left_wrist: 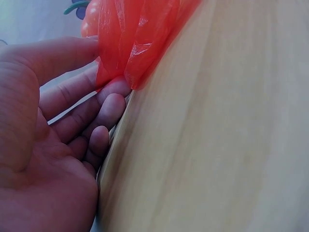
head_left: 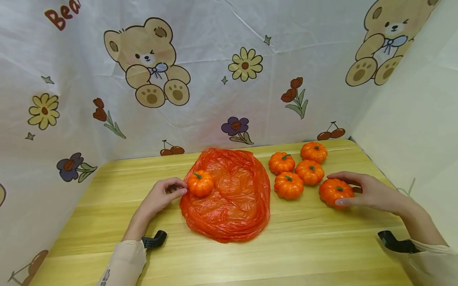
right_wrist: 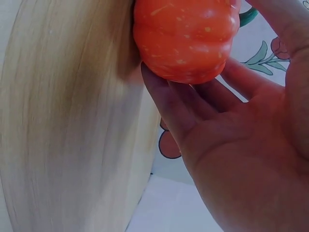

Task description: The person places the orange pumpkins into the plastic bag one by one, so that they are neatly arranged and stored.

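Observation:
An orange-red plastic bag (head_left: 229,222) lies spread on the wooden table, with one small orange pumpkin (head_left: 201,184) on its left part. Beside that pumpkin, my left hand (head_left: 163,194) has its thumb and fingers at the bag's left edge. In the left wrist view the thin film (left_wrist: 137,38) covers the tips of the thumb and forefinger, and the hand pinches it there. My right hand (head_left: 375,192) holds another pumpkin (head_left: 334,190) at the right, thumb in front and fingers behind. From the right wrist, that glossy pumpkin (right_wrist: 186,38) shows speckled skin; its green stem points right.
Several more pumpkins (head_left: 289,185) stand grouped between the bag and my right hand. Behind the table (head_left: 286,254) hangs a white cloth (head_left: 207,99) printed with bears and flowers. A pale wall (head_left: 411,119) borders the right side. Each wrist carries a black mount.

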`<state>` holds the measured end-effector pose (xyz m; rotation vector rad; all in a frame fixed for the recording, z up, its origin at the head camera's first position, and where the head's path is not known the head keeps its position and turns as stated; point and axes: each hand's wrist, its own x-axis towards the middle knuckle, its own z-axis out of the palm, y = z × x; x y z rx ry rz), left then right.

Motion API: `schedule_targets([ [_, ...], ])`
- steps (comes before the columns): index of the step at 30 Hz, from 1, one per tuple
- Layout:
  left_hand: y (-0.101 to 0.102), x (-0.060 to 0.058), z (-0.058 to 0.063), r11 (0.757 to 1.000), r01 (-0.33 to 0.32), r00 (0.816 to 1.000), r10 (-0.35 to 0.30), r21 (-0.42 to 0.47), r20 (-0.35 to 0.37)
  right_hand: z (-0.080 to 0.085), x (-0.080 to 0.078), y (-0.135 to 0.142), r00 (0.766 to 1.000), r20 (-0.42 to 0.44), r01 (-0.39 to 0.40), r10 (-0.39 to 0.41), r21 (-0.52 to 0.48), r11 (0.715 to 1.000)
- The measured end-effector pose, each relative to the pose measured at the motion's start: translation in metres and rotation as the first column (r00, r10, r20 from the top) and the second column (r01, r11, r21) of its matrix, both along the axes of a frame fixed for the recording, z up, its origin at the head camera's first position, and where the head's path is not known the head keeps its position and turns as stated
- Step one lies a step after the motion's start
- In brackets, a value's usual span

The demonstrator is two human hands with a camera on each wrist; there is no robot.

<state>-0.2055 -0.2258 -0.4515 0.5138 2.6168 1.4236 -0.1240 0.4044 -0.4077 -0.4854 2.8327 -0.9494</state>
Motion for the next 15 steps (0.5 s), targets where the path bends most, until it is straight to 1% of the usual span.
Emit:
schedule_targets([
  [5, 0.001, 0.0, 0.0, 1.0, 0.004, 1.0, -0.004, 0.009, 0.005, 0.002, 0.001, 0.0, 1.0, -0.016, 0.0, -0.001, -0.029, 1.0],
  [10, 0.002, 0.0, 0.001, 1.0, 0.002, 1.0, -0.002, 0.005, 0.011, 0.006, 0.001, 0.005, 0.998, -0.022, 0.049, -0.051, -0.082, 0.995],
  [15, 0.002, 0.001, 0.002, 1.0, 0.0, 1.0, 0.0, 0.003, 0.01, 0.009, 0.0, 0.011, 0.993, -0.072, 0.084, -0.092, -0.11, 0.99],
])
